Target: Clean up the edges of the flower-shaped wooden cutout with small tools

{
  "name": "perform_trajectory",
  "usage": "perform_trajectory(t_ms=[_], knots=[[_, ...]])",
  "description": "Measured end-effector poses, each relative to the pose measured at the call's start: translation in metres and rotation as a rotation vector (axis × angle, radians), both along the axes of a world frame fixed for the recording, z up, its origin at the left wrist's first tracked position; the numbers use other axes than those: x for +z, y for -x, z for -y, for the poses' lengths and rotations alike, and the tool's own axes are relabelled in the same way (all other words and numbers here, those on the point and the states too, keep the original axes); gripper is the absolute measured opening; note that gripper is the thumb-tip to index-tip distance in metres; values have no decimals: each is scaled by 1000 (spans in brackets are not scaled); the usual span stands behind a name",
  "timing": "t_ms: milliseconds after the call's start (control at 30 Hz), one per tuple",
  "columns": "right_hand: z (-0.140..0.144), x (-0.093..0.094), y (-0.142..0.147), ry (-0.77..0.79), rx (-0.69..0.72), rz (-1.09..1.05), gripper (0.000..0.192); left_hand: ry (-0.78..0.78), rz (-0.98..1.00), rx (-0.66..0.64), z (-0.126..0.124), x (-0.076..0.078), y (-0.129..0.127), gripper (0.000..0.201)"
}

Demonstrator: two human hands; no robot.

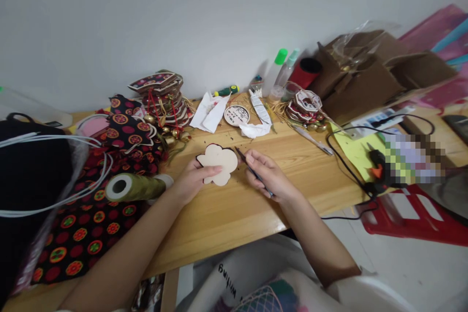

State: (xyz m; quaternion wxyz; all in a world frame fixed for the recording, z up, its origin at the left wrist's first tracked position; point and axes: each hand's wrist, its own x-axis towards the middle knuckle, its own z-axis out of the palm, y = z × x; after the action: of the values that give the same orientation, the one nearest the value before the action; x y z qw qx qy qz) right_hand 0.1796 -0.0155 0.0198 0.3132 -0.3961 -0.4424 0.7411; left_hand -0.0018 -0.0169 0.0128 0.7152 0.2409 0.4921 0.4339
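Observation:
My left hand (195, 180) grips a pale, flower-shaped board (218, 162), with the thumb across its face and the fingers underneath. A thin dark edge, perhaps fabric, shows along part of its outline. My right hand (266, 175) is closed around a slim dark pointed tool (242, 154); I cannot tell whether it is a knife or snips. The tool's tip points up and left, close to the board's right side but apart from it. Small dark scraps lie on the wooden table around the board.
Left are patterned black fabric (93, 229) and a green ribbon roll (137, 187). Behind stand stacked ornaments (166, 97), a printed round disc (236, 115), a crumpled tube (260, 112) and bottles (275, 69). Right are a cardboard box (360, 83), yellow paper (360, 153), a glue gun (376, 163) and cables.

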Motion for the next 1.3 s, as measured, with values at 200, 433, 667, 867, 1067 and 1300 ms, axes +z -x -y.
perform_trajectory(t_ms=[200, 433, 667, 867, 1067, 1300], knots=[[-1, 1, -1, 12, 22, 16, 28, 9, 14, 2, 0, -1, 0, 36], [-1, 0, -3, 3, 83, 3, 30, -41, 9, -42, 0, -4, 2, 34], [0, 1, -3, -6, 76, -12, 30, -38, 45, -49, 0, -2, 1, 30], [-1, 1, -2, -1, 45, 15, 30, -25, 40, -34, 0, -1, 1, 31], [0, 2, -3, -11, 70, 38, 28, -12, 14, -23, 0, -1, 1, 34], [-1, 3, -3, -22, 66, 35, 31, -49, 14, -51, 0, -2, 2, 30]])
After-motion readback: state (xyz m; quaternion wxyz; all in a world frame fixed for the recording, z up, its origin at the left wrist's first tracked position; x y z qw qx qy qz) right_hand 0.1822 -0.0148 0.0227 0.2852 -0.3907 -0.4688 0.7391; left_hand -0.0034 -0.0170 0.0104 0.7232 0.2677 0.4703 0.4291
